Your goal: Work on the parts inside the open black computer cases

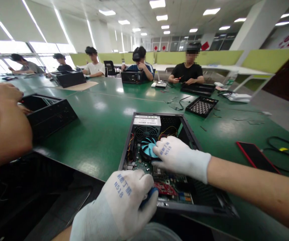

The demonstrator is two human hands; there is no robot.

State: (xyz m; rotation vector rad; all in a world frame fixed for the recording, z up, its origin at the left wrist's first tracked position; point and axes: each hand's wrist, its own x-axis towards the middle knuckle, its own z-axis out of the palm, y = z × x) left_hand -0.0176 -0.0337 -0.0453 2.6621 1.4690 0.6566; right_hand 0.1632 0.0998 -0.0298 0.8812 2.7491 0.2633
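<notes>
An opened black computer case (197, 144) lies on the table in front of me, its inside facing up. My right hand (172, 154), in a white glove, reaches in, fingers and thumb closed at the right edge of a cooling fan (148, 147) with bright blue blades. My left hand (126, 201), gloved too, is closed at the near edge of the case; something dark blue shows between its fingers, too hidden to name. Close to it sits a red circuit card (166, 189). The power supply (147, 127) fills the far left corner.
A phone-like slab with a red edge (255, 155) and black cables (285, 147) lie to the right. A black tray (201, 106) stands beyond the case. At left, a person's arm (10, 113) works at another case (51, 115). Several people sit across the green table (96, 117).
</notes>
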